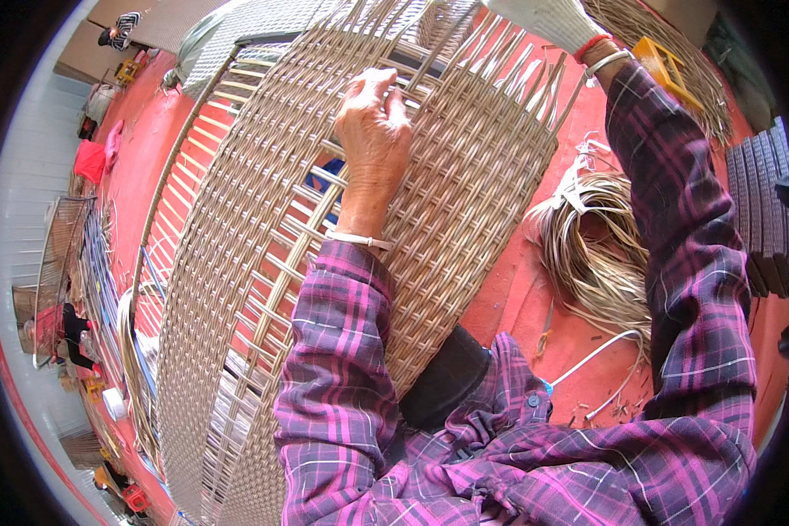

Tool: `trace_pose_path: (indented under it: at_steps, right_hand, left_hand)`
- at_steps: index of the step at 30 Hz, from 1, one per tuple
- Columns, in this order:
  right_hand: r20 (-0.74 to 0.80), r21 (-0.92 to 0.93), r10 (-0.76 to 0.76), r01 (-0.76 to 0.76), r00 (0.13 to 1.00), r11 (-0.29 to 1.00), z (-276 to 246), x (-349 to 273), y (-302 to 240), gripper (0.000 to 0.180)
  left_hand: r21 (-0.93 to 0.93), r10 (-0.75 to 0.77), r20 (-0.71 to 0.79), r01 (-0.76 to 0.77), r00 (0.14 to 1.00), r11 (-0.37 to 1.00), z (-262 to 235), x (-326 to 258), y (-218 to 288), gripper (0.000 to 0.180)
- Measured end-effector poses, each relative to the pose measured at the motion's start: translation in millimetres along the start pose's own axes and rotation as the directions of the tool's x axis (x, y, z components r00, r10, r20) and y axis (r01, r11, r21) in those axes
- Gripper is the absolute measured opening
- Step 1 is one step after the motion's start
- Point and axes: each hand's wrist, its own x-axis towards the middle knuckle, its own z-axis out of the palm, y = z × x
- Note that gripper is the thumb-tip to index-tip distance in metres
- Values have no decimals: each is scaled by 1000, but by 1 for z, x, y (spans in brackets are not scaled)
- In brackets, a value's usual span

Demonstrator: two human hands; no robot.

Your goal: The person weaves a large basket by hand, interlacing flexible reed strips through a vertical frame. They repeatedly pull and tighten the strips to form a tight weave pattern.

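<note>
The left grip [373, 114] is curled; the gloved right grip [548, 21] reaches farther forward.

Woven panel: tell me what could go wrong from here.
The loose strand ends jutting from the woven panel near the gloved right hand could snag its glove or sleeve.

The left hand is bare against the strands, so its fingers might get scraped or pinched.

The coil of strands lies loose on the floor beside the panel and might tangle or catch a foot.
</note>
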Motion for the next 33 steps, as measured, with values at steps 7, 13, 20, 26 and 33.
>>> trace_pose_path:
  at_steps: [7,13,20,26,33]
  right_hand:
    - [17,415,-11,2,1000,910,-39,9,-49,11]
    - [233,405,105,-195,967,893,44,-48,-46,27]
    - [598,358,355,-635,719,684,85,-64,-40,20]
    - [562,751,357,-641,746,158,78,-76,-43,26]
    - [456,630,324,-557,829,541,91,-90,-30,34]
  left_hand:
    - [-587,-46,188,150,981,796,12,45,27,24]
    - [-614,-309,174,348,935,709,-8,35,13,13]
    - [-439,-371,216,429,903,789,4,18,-12,15]
    - [-104,-282,142,298,949,949,22,11,-17,15]
    - [176,-151,3,148,989,973,54,23,5,13]
